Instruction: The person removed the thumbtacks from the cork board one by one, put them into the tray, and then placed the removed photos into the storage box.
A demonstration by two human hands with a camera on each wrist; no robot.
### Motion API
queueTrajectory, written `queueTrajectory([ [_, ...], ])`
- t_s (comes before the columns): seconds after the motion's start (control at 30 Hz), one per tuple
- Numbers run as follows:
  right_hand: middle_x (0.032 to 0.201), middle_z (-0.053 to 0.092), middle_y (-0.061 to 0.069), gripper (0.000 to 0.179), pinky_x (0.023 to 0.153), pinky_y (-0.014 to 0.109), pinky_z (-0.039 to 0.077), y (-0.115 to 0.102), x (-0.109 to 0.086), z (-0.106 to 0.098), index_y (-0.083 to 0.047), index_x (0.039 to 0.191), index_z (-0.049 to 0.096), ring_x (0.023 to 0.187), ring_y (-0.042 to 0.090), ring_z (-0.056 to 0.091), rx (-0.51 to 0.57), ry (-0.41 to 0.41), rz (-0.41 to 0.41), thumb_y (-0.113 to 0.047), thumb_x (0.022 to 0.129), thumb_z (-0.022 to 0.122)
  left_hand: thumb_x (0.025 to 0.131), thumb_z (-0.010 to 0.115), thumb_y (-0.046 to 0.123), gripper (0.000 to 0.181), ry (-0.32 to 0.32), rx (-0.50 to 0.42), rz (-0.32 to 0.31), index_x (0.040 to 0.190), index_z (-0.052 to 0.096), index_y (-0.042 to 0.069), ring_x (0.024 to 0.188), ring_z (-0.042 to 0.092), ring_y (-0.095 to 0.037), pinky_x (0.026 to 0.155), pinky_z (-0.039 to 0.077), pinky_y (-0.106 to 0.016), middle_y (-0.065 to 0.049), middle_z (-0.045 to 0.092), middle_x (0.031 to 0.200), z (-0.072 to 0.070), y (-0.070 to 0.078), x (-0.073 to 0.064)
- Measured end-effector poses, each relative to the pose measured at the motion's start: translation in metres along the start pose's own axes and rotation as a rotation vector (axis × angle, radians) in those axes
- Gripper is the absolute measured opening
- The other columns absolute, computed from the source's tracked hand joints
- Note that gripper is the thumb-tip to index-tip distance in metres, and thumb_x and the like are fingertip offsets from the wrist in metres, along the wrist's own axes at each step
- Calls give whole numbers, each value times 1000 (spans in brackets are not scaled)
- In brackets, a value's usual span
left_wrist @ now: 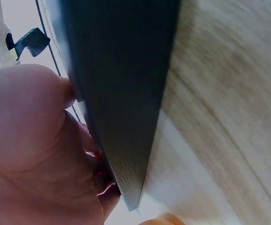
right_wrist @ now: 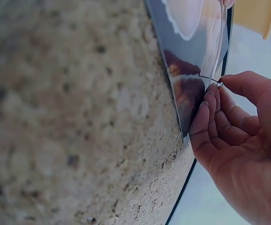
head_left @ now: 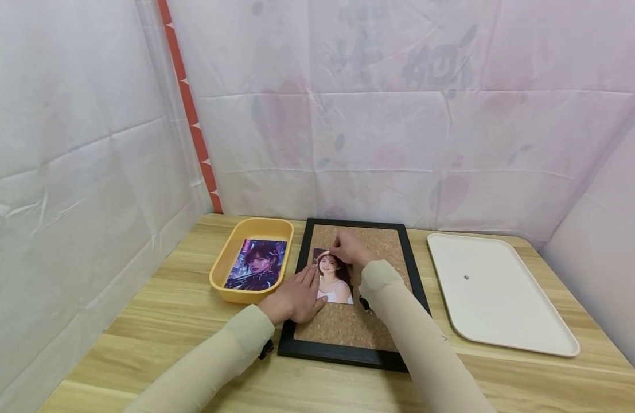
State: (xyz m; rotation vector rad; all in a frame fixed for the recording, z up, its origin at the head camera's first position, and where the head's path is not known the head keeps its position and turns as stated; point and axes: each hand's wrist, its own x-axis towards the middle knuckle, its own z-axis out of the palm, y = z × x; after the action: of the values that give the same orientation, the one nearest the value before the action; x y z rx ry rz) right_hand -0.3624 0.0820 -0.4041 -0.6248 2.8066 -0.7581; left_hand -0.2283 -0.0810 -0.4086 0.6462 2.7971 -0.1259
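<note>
A photo print of a person in a white top [head_left: 335,287] lies on the left part of a black-framed cork board [head_left: 369,330]. My left hand [head_left: 296,295] rests flat over the photo's left edge and the frame, fingers straight. At the photo's top, my right hand [head_left: 350,249] pinches a small thin pin [right_wrist: 210,78] between thumb and fingertips. In the right wrist view the needle shows just over the glossy photo [right_wrist: 187,70]; its head is mostly covered by the fingers. The left wrist view shows my left palm [left_wrist: 27,136] beside the dark frame side [left_wrist: 126,93].
A yellow tray [head_left: 219,267] left of the board holds a purple-blue illustrated print [head_left: 257,264]. To the right, a white tray [head_left: 508,310] has one small grey pin [head_left: 466,277] on it. White cloth walls [head_left: 374,132] surround the wooden table [head_left: 157,321].
</note>
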Motion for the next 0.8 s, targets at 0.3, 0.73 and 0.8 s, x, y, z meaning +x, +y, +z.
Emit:
queueTrajectory([
  [0.3,65,64,6,27,49,25,43,4,-4,-5,0,78,74,53,13,52,55,19,-17,-7,99,60,111,32,47,71,8,2,-3,161,21,-1,158,11,-29,127,16,-41,-17,14,170,-2,1,1],
  [0.73,82,68,10,19,61,27,50,13,-11,-8,6,99,73,70,16,60,183,45,-66,-4,102,58,111,32,47,71,-9,-13,-7,162,20,-1,158,10,-29,127,16,-40,-17,13,170,-3,0,0],
  [0.8,83,69,11,19,62,27,51,14,-13,-8,6,100,73,71,16,61,191,43,-63,-5,102,57,111,31,47,71,-9,-12,-7,162,20,-1,158,10,-30,127,17,-41,-18,13,170,-2,0,-1],
])
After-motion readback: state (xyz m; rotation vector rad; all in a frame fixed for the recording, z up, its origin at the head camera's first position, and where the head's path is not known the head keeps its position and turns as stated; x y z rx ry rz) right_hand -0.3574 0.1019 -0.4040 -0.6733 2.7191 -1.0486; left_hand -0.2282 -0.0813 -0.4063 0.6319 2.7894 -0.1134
